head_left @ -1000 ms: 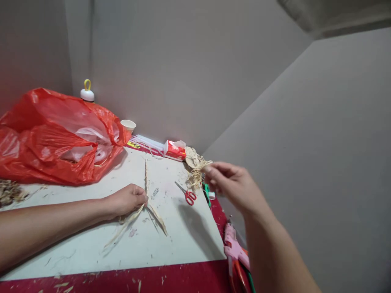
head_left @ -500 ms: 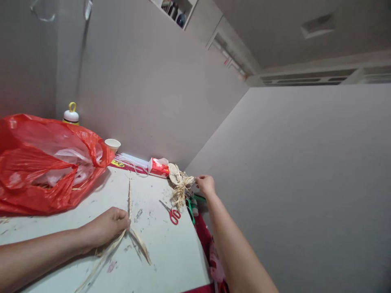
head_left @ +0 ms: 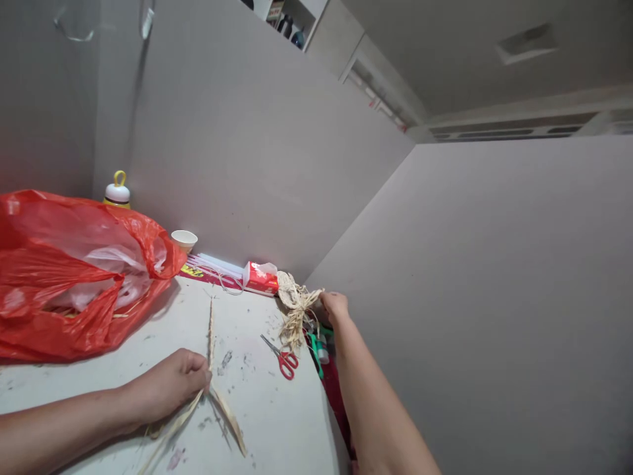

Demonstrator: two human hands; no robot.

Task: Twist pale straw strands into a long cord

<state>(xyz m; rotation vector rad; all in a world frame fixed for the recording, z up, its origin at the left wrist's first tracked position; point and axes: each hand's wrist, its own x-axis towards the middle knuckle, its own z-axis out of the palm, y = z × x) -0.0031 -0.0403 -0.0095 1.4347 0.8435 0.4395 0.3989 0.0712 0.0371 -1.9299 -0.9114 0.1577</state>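
Note:
My left hand [head_left: 185,382] is closed in a pinch on a thin braid of pale straw-like strips [head_left: 211,336]. The braided part runs away from me over the table, while loose flat strips [head_left: 228,419] spread out below the fingers. Stretched to the far right corner, my right hand [head_left: 335,305] is closed at the edge of a bundle of the same pale strips [head_left: 295,310]. Strands of the bundle reach its fingertips, which seem to pinch them. Red-handled scissors [head_left: 287,364] lie just in front of the bundle, partly opened.
A big red plastic bag [head_left: 93,277] fills the table's left side. Along the wall stand a white-capped bottle [head_left: 117,193], a paper cup [head_left: 184,240] and a red tissue pack [head_left: 261,278]. Green-handled tools [head_left: 315,353] sit at the right edge. The white table [head_left: 277,422] is stained.
My right hand has turned slightly at the bundle, with strands now at its fingertips. My left hand keeps its pinch on the braid. The view has shifted a little.

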